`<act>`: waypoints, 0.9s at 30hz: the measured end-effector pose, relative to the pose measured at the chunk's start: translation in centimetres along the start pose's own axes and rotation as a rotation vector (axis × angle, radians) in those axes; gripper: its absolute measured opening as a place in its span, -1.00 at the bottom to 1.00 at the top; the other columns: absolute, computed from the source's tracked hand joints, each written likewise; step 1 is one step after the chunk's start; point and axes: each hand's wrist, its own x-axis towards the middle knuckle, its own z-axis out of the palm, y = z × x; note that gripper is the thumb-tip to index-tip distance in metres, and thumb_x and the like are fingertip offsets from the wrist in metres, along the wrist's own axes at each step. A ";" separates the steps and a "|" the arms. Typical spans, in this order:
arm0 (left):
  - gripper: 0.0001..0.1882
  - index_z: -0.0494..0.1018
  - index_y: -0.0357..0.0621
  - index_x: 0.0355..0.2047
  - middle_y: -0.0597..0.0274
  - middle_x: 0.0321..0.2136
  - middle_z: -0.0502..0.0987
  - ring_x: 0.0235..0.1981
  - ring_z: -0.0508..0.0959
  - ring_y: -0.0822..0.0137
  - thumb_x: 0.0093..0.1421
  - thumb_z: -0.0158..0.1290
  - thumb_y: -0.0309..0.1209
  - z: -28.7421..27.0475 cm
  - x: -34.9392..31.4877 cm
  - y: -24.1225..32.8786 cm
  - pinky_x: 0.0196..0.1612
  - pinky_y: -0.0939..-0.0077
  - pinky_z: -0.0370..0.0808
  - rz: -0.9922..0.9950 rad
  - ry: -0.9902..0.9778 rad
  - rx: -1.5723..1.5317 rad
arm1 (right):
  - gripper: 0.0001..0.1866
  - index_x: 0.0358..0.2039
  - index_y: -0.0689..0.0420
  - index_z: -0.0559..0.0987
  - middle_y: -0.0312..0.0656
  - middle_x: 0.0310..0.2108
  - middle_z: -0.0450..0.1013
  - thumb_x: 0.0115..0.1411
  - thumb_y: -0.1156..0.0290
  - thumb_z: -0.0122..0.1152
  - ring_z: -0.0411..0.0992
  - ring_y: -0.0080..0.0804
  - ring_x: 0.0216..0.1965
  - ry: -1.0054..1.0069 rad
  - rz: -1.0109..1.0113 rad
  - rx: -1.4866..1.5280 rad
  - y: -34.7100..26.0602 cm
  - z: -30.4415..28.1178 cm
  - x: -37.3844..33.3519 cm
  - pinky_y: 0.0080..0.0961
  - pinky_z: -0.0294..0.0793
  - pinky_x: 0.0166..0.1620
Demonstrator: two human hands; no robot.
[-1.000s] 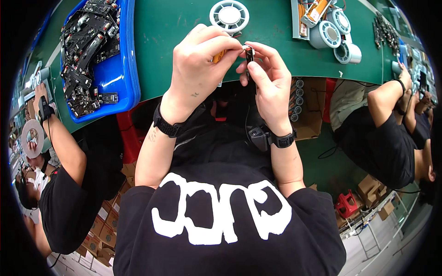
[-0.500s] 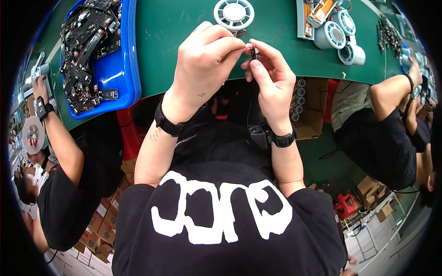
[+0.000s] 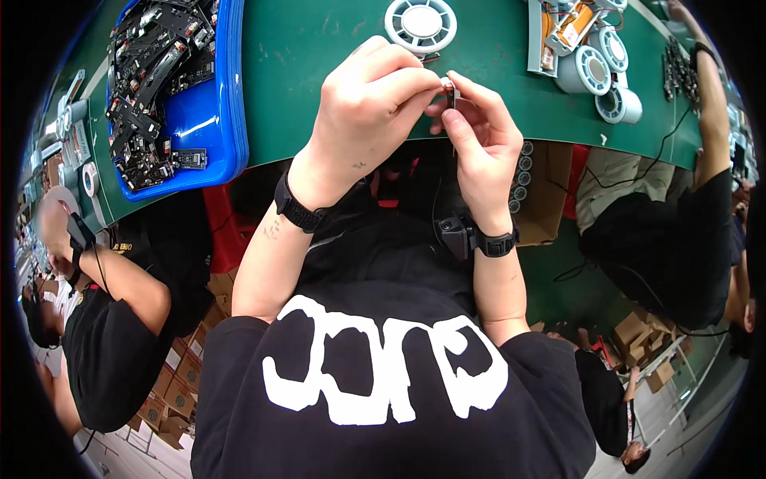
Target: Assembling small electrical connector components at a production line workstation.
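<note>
My right hand [image 3: 484,136] pinches a small black circuit board [image 3: 450,99] upright between thumb and fingers. At the board's upper end is a small white connector [image 3: 446,82]. My left hand [image 3: 371,112] is closed, with thumb and fingertips pinched at that connector; its exact grip is partly hidden by the fingers. Just beyond my hands, a pale round fan unit [image 3: 420,25] with a spoked face lies on the green table [image 3: 307,60]. Short dark and red wires [image 3: 431,58] show at its near edge, close to my left fingers.
At left stands a blue tray [image 3: 231,120] heaped with black circuit boards [image 3: 159,80]. More pale fan units [image 3: 592,70] lie at right beside an open housing with orange parts [image 3: 576,28]. A cardboard box [image 3: 546,191] is below the table edge. Co-workers sit on both sides.
The view has shifted slightly, while my hands keep the same pinch at the board. The right co-worker's arm now reaches farther up over the table; the left co-worker's hand and arm have moved.
</note>
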 end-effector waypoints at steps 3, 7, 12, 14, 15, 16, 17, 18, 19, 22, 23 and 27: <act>-0.79 0.66 -0.18 -0.38 0.23 -0.45 0.59 -0.46 0.56 0.32 -0.08 0.36 -0.65 0.1 0.2 -0.6 -0.46 0.55 0.50 0.126 0.040 -0.057 | -0.61 0.18 0.28 0.50 -0.13 -0.05 0.54 0.34 0.65 0.13 0.56 -0.44 -0.16 -0.013 -0.027 0.019 0.1 -0.2 -0.1 -0.57 0.56 -0.19; -0.77 0.66 -0.20 -0.38 0.22 -0.46 0.58 -0.47 0.55 0.30 -0.10 0.37 -0.66 0.0 0.3 -1.0 -0.47 0.54 0.49 0.152 0.026 -0.108 | -0.61 0.18 0.29 0.50 -0.11 -0.05 0.53 0.33 0.67 0.12 0.56 -0.41 -0.15 -0.044 -0.078 -0.046 0.2 -0.6 0.0 -0.55 0.56 -0.19; -0.77 0.66 -0.22 -0.38 0.21 -0.47 0.58 -0.46 0.55 0.30 -0.09 0.37 -0.66 0.1 0.1 -1.5 -0.46 0.53 0.49 0.171 0.027 -0.108 | -0.61 0.16 0.31 0.51 -0.10 -0.05 0.52 0.33 0.68 0.11 0.56 -0.41 -0.16 -0.089 -0.087 -0.111 0.0 -0.7 0.4 -0.55 0.56 -0.21; -0.78 0.66 -0.22 -0.38 0.20 -0.46 0.59 -0.45 0.56 0.30 -0.08 0.37 -0.65 0.3 0.0 -1.6 -0.45 0.53 0.51 0.139 0.019 -0.129 | -0.62 0.16 0.31 0.52 -0.10 -0.06 0.52 0.33 0.67 0.11 0.56 -0.41 -0.17 -0.106 -0.097 -0.138 0.0 -0.8 0.5 -0.56 0.55 -0.23; -0.78 0.66 -0.22 -0.38 0.20 -0.46 0.59 -0.45 0.57 0.30 -0.08 0.37 -0.65 0.3 0.0 -1.6 -0.45 0.53 0.51 0.124 0.016 -0.140 | -0.62 0.16 0.31 0.52 -0.10 -0.06 0.52 0.33 0.67 0.11 0.56 -0.41 -0.17 -0.104 -0.098 -0.140 -0.1 -0.7 0.5 -0.56 0.55 -0.23; -0.78 0.66 -0.22 -0.38 0.20 -0.46 0.59 -0.45 0.57 0.30 -0.08 0.37 -0.65 0.2 0.0 -1.6 -0.45 0.53 0.51 0.127 0.016 -0.142 | -0.63 0.15 0.31 0.52 -0.10 -0.07 0.53 0.33 0.66 0.11 0.56 -0.43 -0.18 -0.084 -0.040 -0.094 -0.2 -0.4 0.4 -0.58 0.54 -0.24; -0.78 0.66 -0.21 -0.37 0.20 -0.45 0.59 -0.44 0.58 0.31 -0.07 0.37 -0.64 0.1 -0.1 -1.6 -0.44 0.54 0.52 0.099 0.003 -0.133 | -0.63 0.15 0.31 0.52 -0.11 -0.07 0.53 0.34 0.65 0.12 0.55 -0.44 -0.19 -0.063 0.016 -0.049 -0.3 -0.1 0.3 -0.61 0.53 -0.25; -0.79 0.66 -0.21 -0.36 0.20 -0.45 0.60 -0.43 0.59 0.32 -0.06 0.38 -0.63 0.0 -0.1 -1.6 -0.43 0.54 0.53 0.071 -0.009 -0.124 | -0.64 0.15 0.31 0.53 -0.11 -0.08 0.53 0.34 0.65 0.12 0.55 -0.45 -0.20 -0.043 0.072 -0.004 -0.5 0.0 0.3 -0.63 0.52 -0.26; -0.79 0.67 -0.21 -0.36 0.20 -0.44 0.60 -0.42 0.61 0.32 -0.05 0.38 -0.63 -0.1 -0.1 -1.5 -0.42 0.55 0.54 0.044 -0.022 -0.114 | -0.64 0.15 0.31 0.53 -0.11 -0.08 0.53 0.34 0.65 0.12 0.55 -0.45 -0.20 -0.041 0.069 -0.005 -0.8 -0.1 0.3 -0.63 0.52 -0.26; -0.82 0.66 -0.17 -0.35 0.24 -0.42 0.61 -0.41 0.59 0.30 -0.01 0.36 -0.57 -0.7 0.0 -1.3 -0.39 0.50 0.55 -0.007 -0.060 -0.119 | -0.64 0.15 0.30 0.53 -0.12 -0.12 0.55 0.35 0.63 0.11 0.54 -0.50 -0.25 -0.063 0.111 -0.146 -1.7 -0.4 0.6 -0.65 0.49 -0.28; -0.83 0.65 -0.15 -0.34 0.26 -0.40 0.61 -0.40 0.58 0.29 0.01 0.35 -0.54 -0.8 0.0 -1.2 -0.37 0.48 0.55 -0.035 -0.080 -0.118 | -0.64 0.15 0.30 0.53 -0.12 -0.12 0.55 0.35 0.63 0.11 0.54 -0.50 -0.25 -0.060 0.109 -0.146 -1.8 -0.4 0.6 -0.65 0.49 -0.28; -0.81 0.68 -0.13 -0.32 0.26 -0.38 0.64 -0.38 0.59 0.29 -0.01 0.36 -0.51 -0.6 0.2 -1.2 -0.35 0.47 0.56 -0.133 -0.033 -0.113 | -0.65 0.13 0.28 0.55 -0.14 -0.14 0.57 0.34 0.64 0.10 0.52 -0.53 -0.29 -0.042 0.006 -0.290 -1.5 -0.4 1.1 -0.65 0.49 -0.28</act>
